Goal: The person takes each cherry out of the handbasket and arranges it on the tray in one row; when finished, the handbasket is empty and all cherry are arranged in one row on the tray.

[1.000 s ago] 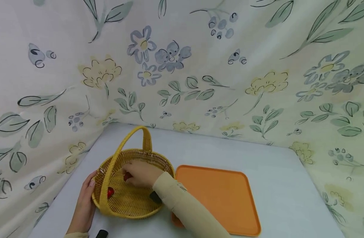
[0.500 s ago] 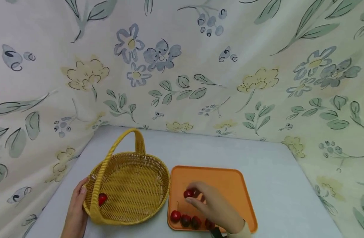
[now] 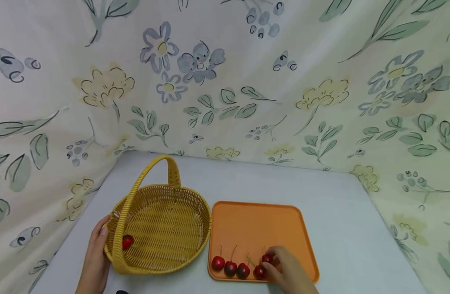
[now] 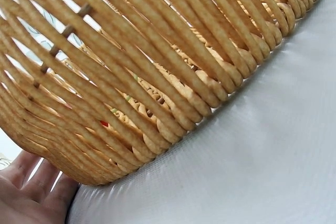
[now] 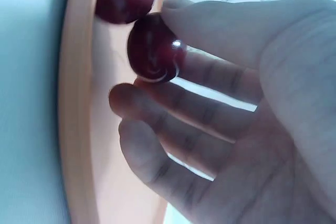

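My left hand [image 3: 94,255] rests against the outer left wall of a yellow wicker basket [image 3: 162,267] with a tall arched handle. In the left wrist view its fingers [image 4: 39,182] lie nearly straight at the basket's side. One red cherry [image 3: 128,242] lies inside the basket, at its left. Over the front right of an orange tray [image 3: 254,224], my right hand [image 3: 289,271] pinches a dark red cherry [image 5: 155,51] between thumb and fingers. Right beside that one is another cherry [image 3: 260,272]. More stemmed cherries [image 3: 230,268] line the tray's front edge to the left.
The tray stands close to the basket's right side on a white table [image 3: 342,228]. A floral cloth [image 3: 239,81] hangs behind and along the sides. A small dark object [image 3: 122,292] shows at the bottom edge, near the left forearm.
My right hand has gone from inside the basket to the tray with a cherry, then right and nearer along the row. My left hand stays at the basket.
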A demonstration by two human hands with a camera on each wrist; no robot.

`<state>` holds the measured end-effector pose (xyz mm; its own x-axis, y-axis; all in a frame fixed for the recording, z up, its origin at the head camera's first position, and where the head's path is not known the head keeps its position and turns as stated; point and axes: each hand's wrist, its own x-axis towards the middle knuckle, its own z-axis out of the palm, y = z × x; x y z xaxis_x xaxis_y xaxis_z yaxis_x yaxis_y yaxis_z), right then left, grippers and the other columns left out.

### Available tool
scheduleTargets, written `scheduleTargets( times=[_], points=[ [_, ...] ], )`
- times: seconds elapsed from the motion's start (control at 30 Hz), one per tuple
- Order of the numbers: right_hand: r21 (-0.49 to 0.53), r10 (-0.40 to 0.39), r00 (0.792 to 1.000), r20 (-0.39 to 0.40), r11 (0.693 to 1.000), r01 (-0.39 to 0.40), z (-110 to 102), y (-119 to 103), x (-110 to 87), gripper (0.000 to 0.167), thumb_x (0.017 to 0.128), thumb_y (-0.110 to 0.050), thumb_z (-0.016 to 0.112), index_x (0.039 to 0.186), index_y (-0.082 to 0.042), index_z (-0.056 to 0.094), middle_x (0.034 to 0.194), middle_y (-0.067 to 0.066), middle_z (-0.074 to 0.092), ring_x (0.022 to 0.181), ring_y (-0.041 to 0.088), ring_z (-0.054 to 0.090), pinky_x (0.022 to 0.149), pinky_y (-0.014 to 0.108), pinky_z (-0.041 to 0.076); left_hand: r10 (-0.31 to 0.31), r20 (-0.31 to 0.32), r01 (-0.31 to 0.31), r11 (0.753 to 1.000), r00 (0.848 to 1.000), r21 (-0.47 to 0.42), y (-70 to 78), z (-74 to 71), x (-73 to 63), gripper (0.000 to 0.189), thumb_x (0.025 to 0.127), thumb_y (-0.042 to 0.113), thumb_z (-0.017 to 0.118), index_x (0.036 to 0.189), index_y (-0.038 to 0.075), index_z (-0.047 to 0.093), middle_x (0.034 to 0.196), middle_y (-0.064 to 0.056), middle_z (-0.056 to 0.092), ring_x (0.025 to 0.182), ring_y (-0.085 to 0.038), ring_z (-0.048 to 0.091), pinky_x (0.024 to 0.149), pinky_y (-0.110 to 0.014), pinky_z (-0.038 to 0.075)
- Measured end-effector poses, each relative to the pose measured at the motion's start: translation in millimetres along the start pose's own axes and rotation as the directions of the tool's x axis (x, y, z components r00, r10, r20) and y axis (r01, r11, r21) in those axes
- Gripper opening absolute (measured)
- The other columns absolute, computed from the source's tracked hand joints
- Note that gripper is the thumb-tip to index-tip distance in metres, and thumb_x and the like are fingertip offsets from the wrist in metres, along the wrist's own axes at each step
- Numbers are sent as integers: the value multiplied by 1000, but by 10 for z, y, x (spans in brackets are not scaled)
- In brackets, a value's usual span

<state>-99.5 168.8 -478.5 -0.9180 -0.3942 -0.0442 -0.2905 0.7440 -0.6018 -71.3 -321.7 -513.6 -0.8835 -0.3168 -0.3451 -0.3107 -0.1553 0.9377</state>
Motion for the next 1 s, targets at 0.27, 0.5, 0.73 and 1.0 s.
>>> scheduleTargets(
  times=[0.27,0.5,0.73,1.0],
  points=[
    [-91,-25,1000,17,996,26,50,99,-97,24,88,-29,69,103,-14,58,96,-6,55,77,0,49,67,23,49,21,2,-21,1000,1000,22,-1,0,-1,59,98,59,29,151,43,7,160,7,-8,146,-22,7,98,-11,35],
    [-126,-3,1000,5,992,3,95,86,-122,23,86,-29,71,102,-16,59,96,-6,54,79,1,49,69,23,49,34,6,-34,999,999,12,-4,13,-5,59,99,58,30,151,42,7,160,6,-7,146,-22,8,97,-11,35],
    [-155,16,1000,-2,988,-16,91,66,-141,27,85,-28,72,104,-14,59,96,-5,55,80,4,52,69,24,50,47,8,-47,999,999,7,-34,7,-9,58,99,57,29,151,42,7,160,9,-6,147,-18,5,110,-18,25],
    [-178,61,998,11,982,-58,86,37,-147,27,84,-28,73,103,-15,61,94,-5,55,78,3,51,68,24,49,58,9,-58,998,998,-3,-32,10,-1,58,99,56,30,151,42,9,160,8,-6,146,-19,8,97,-9,34]
  ],
)
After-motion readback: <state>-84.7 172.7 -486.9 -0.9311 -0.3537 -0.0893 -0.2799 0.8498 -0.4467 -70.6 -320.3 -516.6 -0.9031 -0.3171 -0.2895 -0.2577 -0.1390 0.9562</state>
